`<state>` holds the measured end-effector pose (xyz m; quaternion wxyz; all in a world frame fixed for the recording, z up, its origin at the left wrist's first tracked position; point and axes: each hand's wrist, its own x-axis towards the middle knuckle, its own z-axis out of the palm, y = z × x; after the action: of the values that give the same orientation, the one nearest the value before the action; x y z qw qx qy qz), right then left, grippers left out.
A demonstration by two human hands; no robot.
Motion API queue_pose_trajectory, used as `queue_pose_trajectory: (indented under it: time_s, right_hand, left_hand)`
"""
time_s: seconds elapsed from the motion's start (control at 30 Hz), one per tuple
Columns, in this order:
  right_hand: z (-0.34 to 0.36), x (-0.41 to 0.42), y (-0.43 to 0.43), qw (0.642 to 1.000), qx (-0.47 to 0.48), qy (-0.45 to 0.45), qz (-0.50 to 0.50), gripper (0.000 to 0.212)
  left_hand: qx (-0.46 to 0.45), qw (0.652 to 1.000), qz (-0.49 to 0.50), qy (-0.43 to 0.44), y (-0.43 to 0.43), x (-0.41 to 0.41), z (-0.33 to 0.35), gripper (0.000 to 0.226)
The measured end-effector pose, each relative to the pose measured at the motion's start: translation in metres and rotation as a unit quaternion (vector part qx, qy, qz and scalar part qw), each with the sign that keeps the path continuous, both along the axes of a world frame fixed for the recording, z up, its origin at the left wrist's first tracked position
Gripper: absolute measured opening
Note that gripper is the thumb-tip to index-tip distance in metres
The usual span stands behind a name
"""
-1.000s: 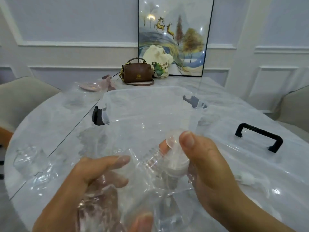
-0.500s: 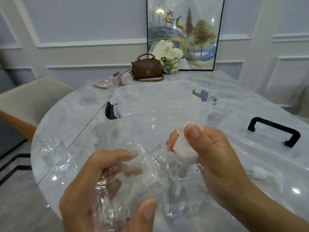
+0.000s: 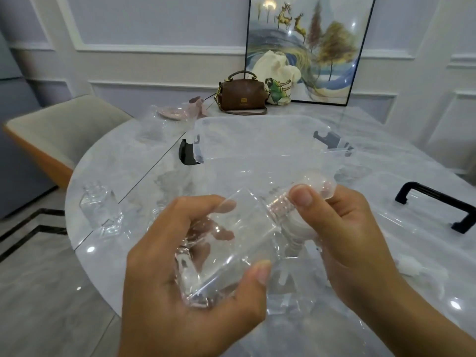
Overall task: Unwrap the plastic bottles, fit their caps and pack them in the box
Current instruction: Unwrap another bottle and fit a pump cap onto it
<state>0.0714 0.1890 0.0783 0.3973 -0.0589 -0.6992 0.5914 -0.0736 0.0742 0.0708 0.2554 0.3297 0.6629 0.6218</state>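
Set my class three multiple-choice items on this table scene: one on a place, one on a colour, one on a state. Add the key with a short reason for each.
1. Where is the brown handbag?
A. On the floor
B. At the far end of the table, left of the framed picture
C. On the chair

2. What colour is the handle on the loose lid?
A. White
B. Red
C. Black

3. What state is the clear box in?
A. Open, with its lid off
B. Shut and latched
C. Tipped on its side

Key:
1 B, since the bag stands on the marble top by the picture's lower left corner.
2 C, since the handle shows dark black against the clear lid.
3 A, since the box's top is uncovered and the lid lies to its right.
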Motion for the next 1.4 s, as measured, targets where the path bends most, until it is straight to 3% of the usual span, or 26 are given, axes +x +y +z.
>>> queue_pose_trajectory:
  time_s: [0.03, 0.1, 0.2, 0.33, 0.47, 0.53, 0.57, 0.63, 0.77, 0.83, 0.97, 1.13, 1.37, 1.4]
  right_hand:
    - [-0.001, 0.0, 0.0, 1.0, -0.008, -0.004, -0.001, 0.044]
    - [-0.002, 0.001, -0.001, 1.0, -0.027, -0.004, 0.007, 0.042]
    - [-0.001, 0.004, -0.003, 0.995, -0.097, 0.0, 0.023, 0.042]
    - [0.001, 0.006, -0.003, 0.986, -0.157, -0.049, -0.012, 0.058]
    - [0.003, 0.005, -0.002, 0.985, -0.157, -0.066, -0.015, 0.069]
    - [0.002, 0.006, 0.001, 0.985, -0.153, -0.084, -0.001, 0.088]
    - [0.004, 0.006, 0.001, 0.984, -0.151, -0.094, 0.007, 0.096]
    - [0.005, 0.006, 0.002, 0.984, -0.14, -0.111, 0.018, 0.101]
    - [0.007, 0.006, 0.004, 0.983, -0.139, -0.119, 0.02, 0.078]
    - [0.007, 0.004, 0.005, 0.98, -0.163, -0.116, 0.009, 0.078]
    - [0.006, 0.002, 0.005, 0.975, -0.2, -0.098, 0.019, 0.044]
    - [0.007, 0.002, 0.003, 0.973, -0.208, -0.101, 0.006, 0.045]
    - [0.006, 0.003, 0.002, 0.982, -0.14, -0.123, -0.009, 0.079]
    - [0.005, 0.004, 0.003, 0.984, -0.127, -0.123, -0.001, 0.069]
  left_hand:
    - [0.052, 0.995, 0.042, 0.074, -0.009, 0.01, -0.01, 0.019]
    - [0.047, 0.971, 0.073, 0.221, -0.012, 0.009, -0.045, 0.016]
    - [-0.09, 0.985, 0.04, 0.142, -0.007, -0.028, -0.163, 0.05]
    - [-0.086, 0.976, 0.03, 0.2, -0.006, -0.039, -0.195, 0.064]
    - [-0.061, 0.962, -0.004, 0.267, -0.01, -0.007, -0.122, 0.061]
    - [0.06, 0.952, 0.055, 0.296, -0.016, 0.019, -0.051, 0.036]
    - [0.119, 0.941, 0.064, 0.31, -0.022, 0.028, -0.024, 0.035]
    - [0.149, 0.933, 0.063, 0.322, -0.03, 0.038, 0.006, 0.043]
    - [0.173, 0.943, 0.036, 0.282, -0.027, 0.037, -0.005, 0.036]
    - [0.182, 0.945, 0.026, 0.272, -0.029, 0.037, -0.005, 0.035]
    - [0.174, 0.951, 0.014, 0.256, -0.029, 0.03, -0.01, 0.035]
    - [0.177, 0.955, 0.01, 0.238, -0.029, 0.03, -0.012, 0.036]
    - [0.177, 0.953, 0.041, 0.241, -0.027, 0.034, -0.004, 0.047]
    - [0.178, 0.954, 0.045, 0.237, -0.027, 0.035, -0.003, 0.043]
